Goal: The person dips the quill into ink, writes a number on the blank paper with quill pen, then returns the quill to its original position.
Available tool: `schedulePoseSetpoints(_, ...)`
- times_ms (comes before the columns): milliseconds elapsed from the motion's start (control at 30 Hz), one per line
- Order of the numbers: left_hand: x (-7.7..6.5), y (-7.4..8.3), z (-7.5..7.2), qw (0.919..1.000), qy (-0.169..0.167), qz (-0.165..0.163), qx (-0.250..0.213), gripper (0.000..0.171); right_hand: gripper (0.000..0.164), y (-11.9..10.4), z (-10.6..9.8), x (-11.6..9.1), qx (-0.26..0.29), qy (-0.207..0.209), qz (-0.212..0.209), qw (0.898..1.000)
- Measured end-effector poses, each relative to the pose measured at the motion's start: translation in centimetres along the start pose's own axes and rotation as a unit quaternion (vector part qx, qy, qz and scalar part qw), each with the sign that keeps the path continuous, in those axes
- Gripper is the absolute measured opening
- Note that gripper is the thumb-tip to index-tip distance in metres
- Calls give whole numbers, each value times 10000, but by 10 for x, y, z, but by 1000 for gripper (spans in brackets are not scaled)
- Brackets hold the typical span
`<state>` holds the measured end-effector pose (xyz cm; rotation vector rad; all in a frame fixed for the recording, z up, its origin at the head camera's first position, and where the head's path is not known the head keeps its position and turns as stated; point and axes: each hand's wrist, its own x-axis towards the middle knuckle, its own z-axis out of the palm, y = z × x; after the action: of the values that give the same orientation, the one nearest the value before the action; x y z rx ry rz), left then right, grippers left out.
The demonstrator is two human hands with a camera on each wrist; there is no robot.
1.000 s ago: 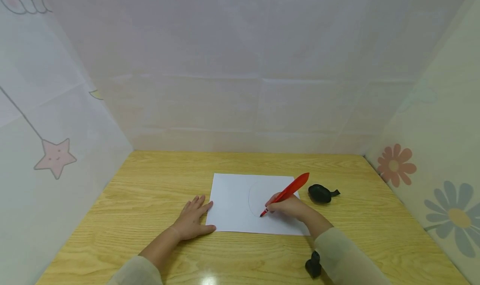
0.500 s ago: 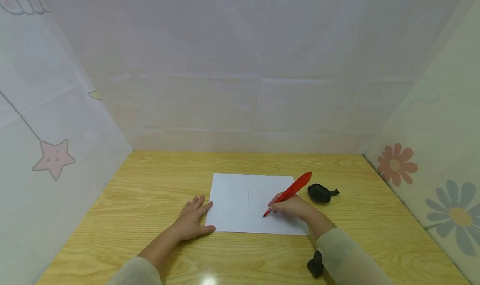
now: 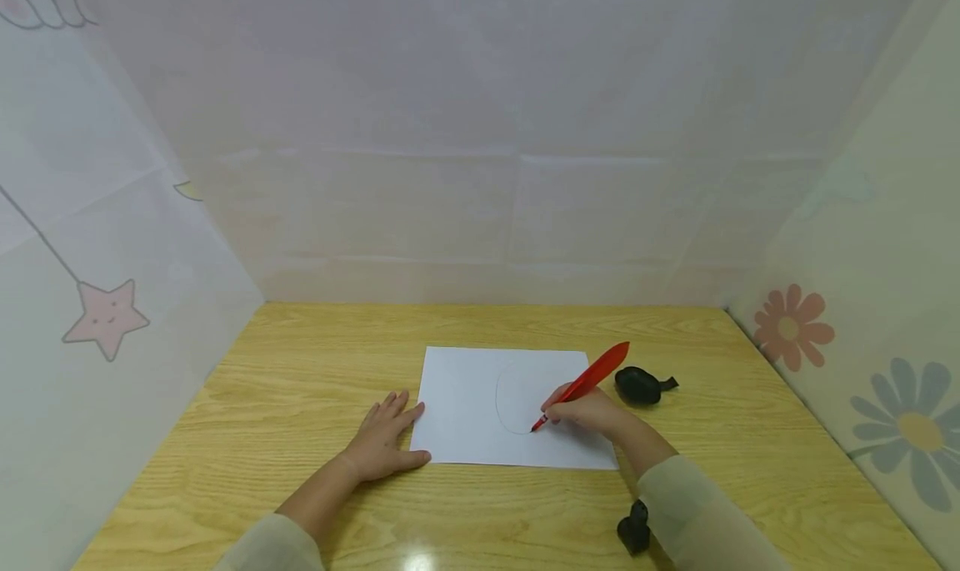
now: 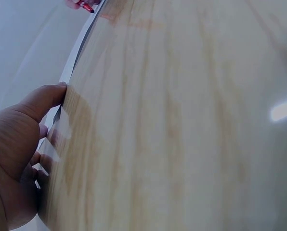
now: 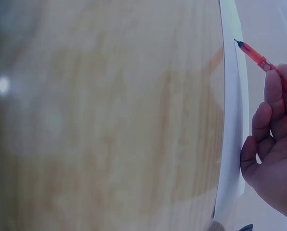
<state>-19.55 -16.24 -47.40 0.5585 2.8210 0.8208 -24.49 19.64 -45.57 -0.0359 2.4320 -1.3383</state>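
Note:
A white sheet of paper [image 3: 468, 408] lies on the wooden table [image 3: 300, 388], with a thin curved pencil-like line [image 3: 501, 404] drawn on it. My right hand [image 3: 588, 411] grips a red feather-shaped pen [image 3: 588, 379], its tip touching the paper at the line's lower end. The pen's tip [image 5: 244, 46] and my curled fingers [image 5: 266, 139] also show in the right wrist view. My left hand [image 3: 382, 442] lies flat on the table, fingers straight, pressing the paper's left edge; in the left wrist view the thumb [image 4: 40, 101] rests by the paper's edge [image 4: 73, 57].
A black rounded object [image 3: 641, 385] sits just right of the paper. Another small black object [image 3: 633, 528] stands near the front edge by my right sleeve. Pale curtains with a star [image 3: 105, 317] and flowers [image 3: 791, 328] wall in the table on three sides.
My right hand and the pen have slid a little to the right along the bottom of the curve, lengthening the drawn line. The left hand has stayed put.

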Motion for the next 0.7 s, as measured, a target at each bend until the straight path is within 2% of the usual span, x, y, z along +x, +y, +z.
schedulePoseSetpoints(333,-3,1,-2,9995,110,209,-213,80,19,-2,-4,-1,46,269,134,9995)
schedulePoseSetpoints(700,-4,3,-3,10000,-27,-11,-55,80,21,2,-7,2,297,580,261,9975)
